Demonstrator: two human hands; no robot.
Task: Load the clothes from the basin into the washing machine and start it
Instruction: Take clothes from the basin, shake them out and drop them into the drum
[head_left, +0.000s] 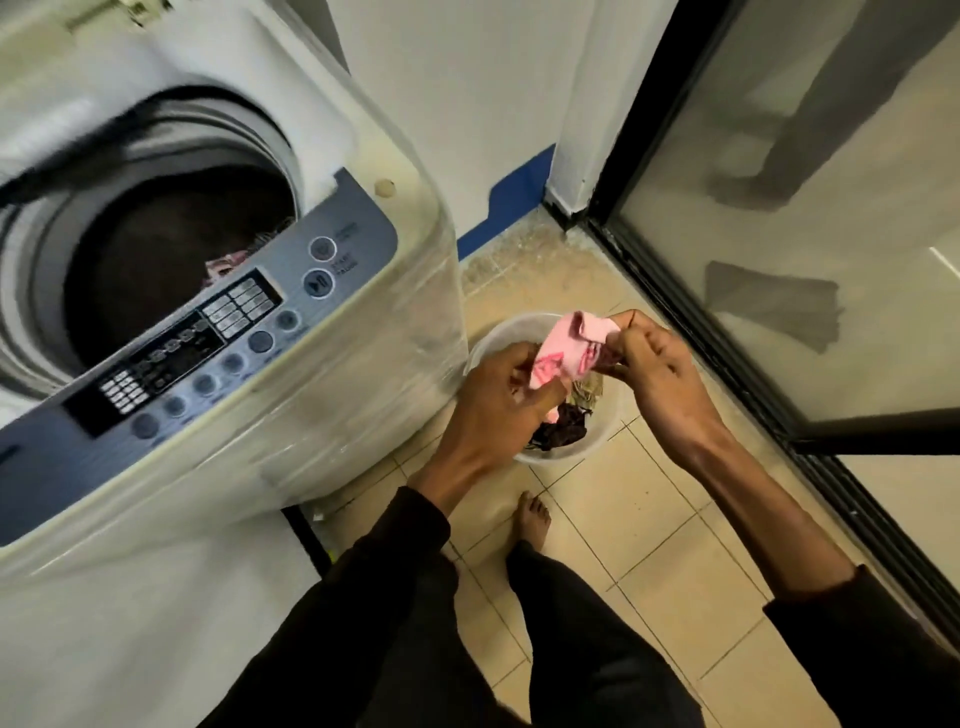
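Note:
A white top-loading washing machine (332, 395) stands at the left with its lid up. Dark and patterned clothes lie in its drum (171, 249). Its grey control panel (208, 338) faces me. On the tiled floor to its right sits a white basin (605, 434) holding dark and olive clothes (563, 423). Above the basin, both hands hold a small pink garment (210, 348). My left hand (498, 395) grips its lower end. My right hand (649, 358) pinches its upper end.
A black-framed glass sliding door (779, 260) runs along the right side. A white wall with a blue strip at its base (511, 208) stands behind the basin. My bare foot (532, 522) rests on the beige tiles just before the basin.

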